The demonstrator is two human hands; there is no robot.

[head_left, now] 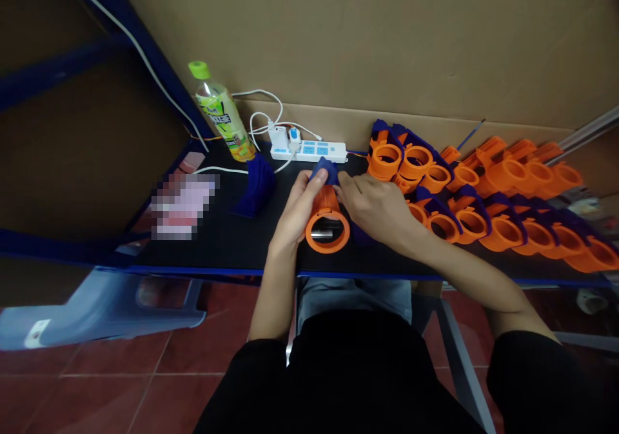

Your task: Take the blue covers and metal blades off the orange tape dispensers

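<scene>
One orange ring part (329, 200) with a blue piece (329, 173) is over the tabletop (227, 244), clamped in the left grip (296, 209); the right grip (374, 203) bends against it, pinch hidden. Rightward, overlapping orange parts (505, 233), uncountable; behind, one power strip (333, 153), one bottle (223, 119), label too blurred to read

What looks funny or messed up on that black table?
I see no spill. The oddest bit is a blocky, blurred patch at the left end of the table, hiding what lies there. The bottle seems to lean, but that may just be the camera.
</scene>
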